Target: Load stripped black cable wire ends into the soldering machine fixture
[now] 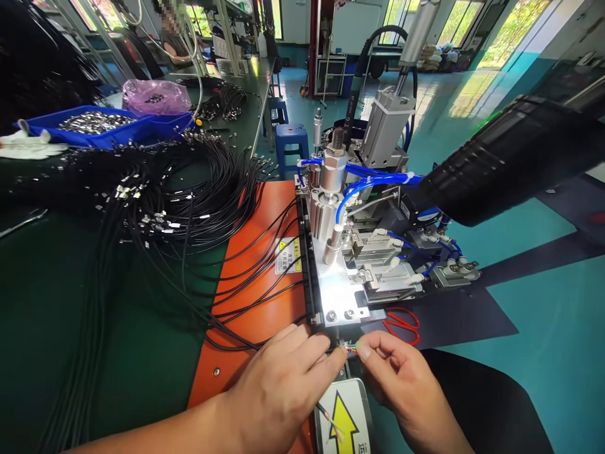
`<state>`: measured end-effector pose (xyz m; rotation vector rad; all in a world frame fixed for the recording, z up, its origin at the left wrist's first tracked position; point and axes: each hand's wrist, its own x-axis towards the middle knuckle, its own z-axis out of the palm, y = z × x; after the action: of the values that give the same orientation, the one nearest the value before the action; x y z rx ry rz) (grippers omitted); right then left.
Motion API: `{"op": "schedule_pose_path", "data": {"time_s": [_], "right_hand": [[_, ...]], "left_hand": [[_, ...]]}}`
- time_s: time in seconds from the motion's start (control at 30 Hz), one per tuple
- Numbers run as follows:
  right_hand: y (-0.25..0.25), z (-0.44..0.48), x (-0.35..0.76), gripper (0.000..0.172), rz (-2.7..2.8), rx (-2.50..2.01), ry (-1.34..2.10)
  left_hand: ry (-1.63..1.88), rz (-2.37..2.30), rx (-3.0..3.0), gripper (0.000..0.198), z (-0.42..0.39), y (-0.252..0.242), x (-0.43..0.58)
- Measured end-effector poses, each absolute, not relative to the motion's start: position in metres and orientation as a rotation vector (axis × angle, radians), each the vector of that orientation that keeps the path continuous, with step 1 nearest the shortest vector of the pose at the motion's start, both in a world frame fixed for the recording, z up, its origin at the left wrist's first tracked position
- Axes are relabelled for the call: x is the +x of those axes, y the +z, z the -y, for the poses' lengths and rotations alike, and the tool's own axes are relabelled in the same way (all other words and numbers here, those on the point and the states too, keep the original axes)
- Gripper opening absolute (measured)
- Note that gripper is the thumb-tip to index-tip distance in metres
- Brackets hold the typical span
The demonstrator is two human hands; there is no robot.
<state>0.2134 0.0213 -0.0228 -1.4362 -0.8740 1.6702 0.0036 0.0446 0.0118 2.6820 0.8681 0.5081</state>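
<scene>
My left hand (278, 391) and my right hand (401, 384) meet at the front edge of a small pneumatic machine (352, 252). Both pinch the stripped end of a thin black cable (348, 348), whose fine coloured wires show between the fingertips. The left hand also rests on black cables (246, 296) that cross the orange machine base (265, 315). A thin wire (326, 416) trails under the left hand over a plate with a yellow arrow (345, 419).
A large tangle of black cables with metal ends (155, 202) covers the green bench. Blue trays of metal parts (99, 126) and a pink bag (154, 94) stand behind it. Red-handled scissors (401, 325) lie right of the machine. Another person (174, 44) sits far back.
</scene>
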Motion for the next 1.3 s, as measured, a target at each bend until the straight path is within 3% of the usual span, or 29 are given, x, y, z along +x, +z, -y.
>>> {"op": "schedule_pose_path", "data": {"time_s": [0.23, 0.8, 1.3], "right_hand": [[-0.024, -0.016, 0.211, 0.033, 0.894, -1.478, 1.570], [-0.027, -0.012, 0.217, 0.018, 1.601, -1.497, 0.959], [-0.021, -0.018, 0.217, 0.017, 1.723, -1.409, 0.859]], "left_hand": [[0.517, -0.884, 2.687, 0.036, -0.045, 0.016, 0.005], [0.592, -0.880, 2.714, 0.031, -0.046, 0.009, 0.006], [0.594, -0.893, 2.727, 0.029, -0.046, 0.012, 0.008]]}}
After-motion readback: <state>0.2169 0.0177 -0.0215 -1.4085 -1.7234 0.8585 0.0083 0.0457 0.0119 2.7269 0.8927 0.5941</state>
